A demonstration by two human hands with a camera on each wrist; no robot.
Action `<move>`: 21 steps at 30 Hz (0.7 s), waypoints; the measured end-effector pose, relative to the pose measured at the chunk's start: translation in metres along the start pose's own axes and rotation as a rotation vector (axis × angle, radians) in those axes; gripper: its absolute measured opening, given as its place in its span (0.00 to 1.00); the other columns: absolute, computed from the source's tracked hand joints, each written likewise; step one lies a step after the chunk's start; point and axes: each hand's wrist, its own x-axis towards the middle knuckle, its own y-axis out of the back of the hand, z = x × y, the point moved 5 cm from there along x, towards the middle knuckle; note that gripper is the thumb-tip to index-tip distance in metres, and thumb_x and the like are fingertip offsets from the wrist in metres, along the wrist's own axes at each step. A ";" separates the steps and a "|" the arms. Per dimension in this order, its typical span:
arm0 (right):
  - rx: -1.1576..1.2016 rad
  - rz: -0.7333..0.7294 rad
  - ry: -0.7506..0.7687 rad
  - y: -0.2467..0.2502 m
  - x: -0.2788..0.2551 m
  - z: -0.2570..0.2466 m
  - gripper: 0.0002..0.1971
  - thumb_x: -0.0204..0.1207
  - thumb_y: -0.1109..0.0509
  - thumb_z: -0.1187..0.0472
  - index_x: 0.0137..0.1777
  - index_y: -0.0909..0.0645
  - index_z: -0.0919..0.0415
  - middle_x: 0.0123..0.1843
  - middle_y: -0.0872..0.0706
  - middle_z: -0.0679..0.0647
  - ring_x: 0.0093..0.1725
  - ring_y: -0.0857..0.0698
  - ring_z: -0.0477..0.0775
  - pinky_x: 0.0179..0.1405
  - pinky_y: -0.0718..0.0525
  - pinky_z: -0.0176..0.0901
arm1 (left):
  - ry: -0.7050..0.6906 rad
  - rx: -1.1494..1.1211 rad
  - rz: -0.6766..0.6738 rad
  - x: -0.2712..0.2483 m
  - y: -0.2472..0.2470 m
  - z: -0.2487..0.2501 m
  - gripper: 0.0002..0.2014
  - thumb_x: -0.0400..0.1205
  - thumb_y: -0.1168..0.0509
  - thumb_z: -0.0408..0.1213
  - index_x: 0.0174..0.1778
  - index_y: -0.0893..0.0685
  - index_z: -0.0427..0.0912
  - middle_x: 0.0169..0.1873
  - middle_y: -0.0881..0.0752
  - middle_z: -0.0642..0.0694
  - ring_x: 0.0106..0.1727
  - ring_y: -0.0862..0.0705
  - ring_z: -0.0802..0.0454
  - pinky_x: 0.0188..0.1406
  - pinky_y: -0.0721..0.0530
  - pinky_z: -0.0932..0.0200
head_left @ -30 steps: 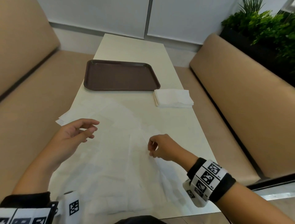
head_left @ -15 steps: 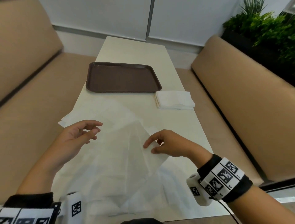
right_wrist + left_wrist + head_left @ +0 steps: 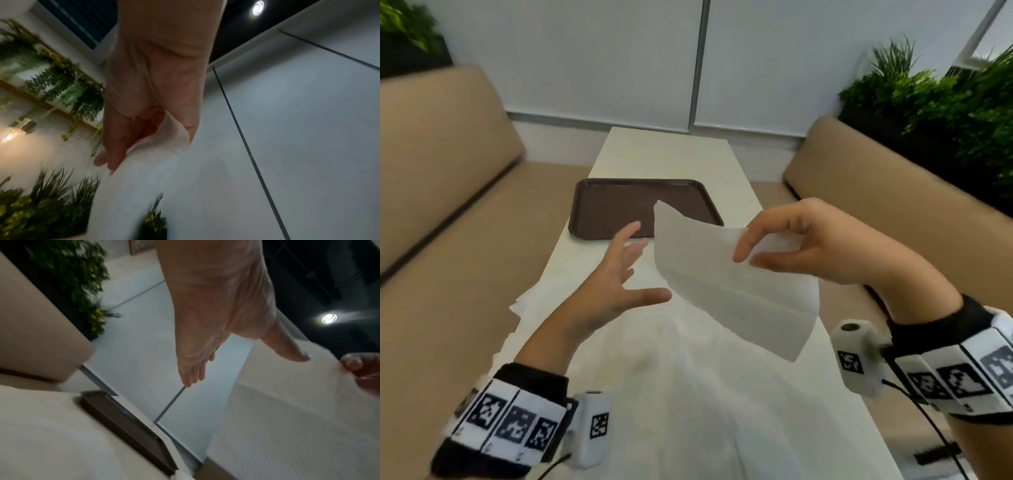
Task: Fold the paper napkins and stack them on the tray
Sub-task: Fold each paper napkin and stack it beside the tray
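Two tan benches (image 3: 448, 192) flank a long white desk (image 3: 671, 154), the largest things in view. Loose unfolded napkins (image 3: 688, 394) cover the desk's near half, some lapping over its left edge. Toward the far end, nearer the left edge, sits the brown tray (image 3: 613, 205), bare inside. Above the middle of the desk one napkin (image 3: 722, 284) is lifted clear of the surface, creased across and hanging slantwise, its top corner in front of the tray. The right hand (image 3: 818, 240) pinches that napkin's upper right edge between thumb and forefinger; the right wrist view shows the paper curling under the fingers (image 3: 115, 146). The left hand (image 3: 613, 281) hovers just left of the sheet, its grip spread wide, fingers straight. In the left wrist view the thumb (image 3: 287, 350) seems to touch the paper's edge, though blur makes that uncertain.
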 end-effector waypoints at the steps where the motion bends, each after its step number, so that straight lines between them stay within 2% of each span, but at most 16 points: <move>1: 0.015 -0.003 0.019 0.007 -0.001 -0.004 0.11 0.74 0.25 0.64 0.50 0.12 0.46 0.52 0.11 0.41 0.55 0.14 0.47 0.63 0.19 0.55 | -0.030 -0.042 -0.075 0.006 -0.009 0.009 0.55 0.53 0.17 0.57 0.75 0.38 0.66 0.73 0.25 0.61 0.76 0.29 0.57 0.72 0.28 0.52; 3: 0.084 0.017 0.059 0.020 -0.003 -0.010 0.12 0.74 0.25 0.64 0.55 0.15 0.49 0.54 0.11 0.45 0.56 0.13 0.50 0.62 0.18 0.59 | -0.083 -0.105 -0.143 0.013 -0.022 0.030 0.44 0.53 0.16 0.50 0.67 0.24 0.60 0.63 0.15 0.56 0.65 0.18 0.57 0.59 0.16 0.58; 5: 0.198 0.115 0.065 0.034 -0.005 -0.004 0.19 0.71 0.22 0.58 0.61 0.20 0.50 0.55 0.12 0.50 0.55 0.12 0.57 0.59 0.16 0.64 | -0.120 -0.143 -0.114 0.016 -0.030 0.044 0.27 0.60 0.19 0.44 0.56 0.14 0.57 0.56 0.11 0.51 0.59 0.13 0.54 0.54 0.13 0.56; 7: 0.410 0.242 0.056 0.044 -0.011 0.010 0.30 0.65 0.19 0.49 0.67 0.25 0.49 0.57 0.12 0.54 0.56 0.13 0.61 0.62 0.17 0.62 | -0.140 -0.207 -0.079 0.016 -0.032 0.050 0.19 0.63 0.22 0.45 0.51 0.10 0.54 0.53 0.10 0.47 0.56 0.12 0.50 0.52 0.12 0.53; 9: 0.628 0.288 0.047 0.041 -0.018 0.028 0.44 0.56 0.17 0.41 0.72 0.29 0.48 0.62 0.14 0.56 0.61 0.15 0.60 0.63 0.18 0.57 | -0.127 -0.327 -0.046 0.015 -0.031 0.052 0.18 0.64 0.21 0.47 0.50 0.09 0.50 0.51 0.09 0.45 0.54 0.11 0.49 0.46 0.12 0.57; 11: 0.721 0.262 0.028 0.027 -0.024 0.042 0.53 0.46 0.13 0.39 0.74 0.30 0.48 0.66 0.17 0.54 0.63 0.17 0.62 0.62 0.16 0.57 | -0.106 -0.429 -0.003 0.014 -0.029 0.054 0.14 0.70 0.22 0.44 0.49 0.10 0.44 0.50 0.09 0.44 0.53 0.11 0.47 0.45 0.12 0.57; 12: 0.728 0.238 0.009 0.019 -0.026 0.048 0.53 0.44 0.12 0.42 0.74 0.29 0.47 0.67 0.20 0.57 0.64 0.18 0.65 0.63 0.17 0.60 | -0.099 -0.454 0.018 0.013 -0.028 0.056 0.11 0.72 0.25 0.41 0.49 0.10 0.43 0.49 0.09 0.44 0.53 0.11 0.47 0.46 0.12 0.56; 14: 0.720 0.198 -0.031 0.004 -0.029 0.054 0.47 0.47 0.11 0.52 0.70 0.25 0.47 0.67 0.23 0.62 0.64 0.20 0.68 0.62 0.18 0.66 | -0.079 -0.488 0.048 0.013 -0.028 0.055 0.09 0.71 0.27 0.38 0.46 0.09 0.44 0.49 0.09 0.43 0.52 0.11 0.47 0.47 0.11 0.54; 15: 0.711 0.189 -0.033 -0.001 -0.029 0.054 0.41 0.51 0.12 0.59 0.67 0.22 0.48 0.64 0.21 0.62 0.61 0.19 0.68 0.60 0.17 0.66 | -0.072 -0.503 0.055 0.013 -0.027 0.054 0.07 0.71 0.25 0.37 0.45 0.09 0.45 0.49 0.09 0.43 0.51 0.11 0.47 0.47 0.12 0.53; 16: 0.699 0.199 -0.025 -0.003 -0.028 0.054 0.35 0.56 0.13 0.64 0.64 0.20 0.50 0.59 0.18 0.61 0.55 0.17 0.68 0.58 0.14 0.62 | -0.068 -0.527 0.063 0.013 -0.026 0.053 0.07 0.71 0.25 0.37 0.44 0.08 0.45 0.48 0.09 0.43 0.51 0.11 0.47 0.46 0.12 0.54; 18: 0.711 0.270 0.004 -0.004 -0.026 0.052 0.25 0.62 0.19 0.71 0.58 0.18 0.57 0.48 0.14 0.55 0.44 0.16 0.61 0.48 0.13 0.51 | -0.074 -0.555 0.067 0.009 -0.027 0.055 0.09 0.71 0.31 0.39 0.43 0.08 0.46 0.46 0.09 0.44 0.49 0.11 0.47 0.42 0.12 0.57; 19: 0.754 0.313 0.021 -0.004 -0.025 0.052 0.21 0.64 0.21 0.72 0.57 0.19 0.60 0.46 0.13 0.53 0.42 0.15 0.56 0.45 0.13 0.47 | -0.082 -0.551 0.060 0.007 -0.029 0.057 0.09 0.71 0.33 0.38 0.42 0.08 0.46 0.44 0.08 0.46 0.47 0.11 0.49 0.40 0.12 0.60; 21: 0.812 0.343 0.027 -0.004 -0.024 0.055 0.18 0.68 0.25 0.71 0.57 0.20 0.62 0.51 0.12 0.54 0.45 0.13 0.55 0.47 0.13 0.45 | -0.100 -0.533 0.016 0.006 -0.036 0.062 0.09 0.72 0.33 0.32 0.34 0.08 0.48 0.36 0.09 0.52 0.39 0.11 0.57 0.33 0.15 0.66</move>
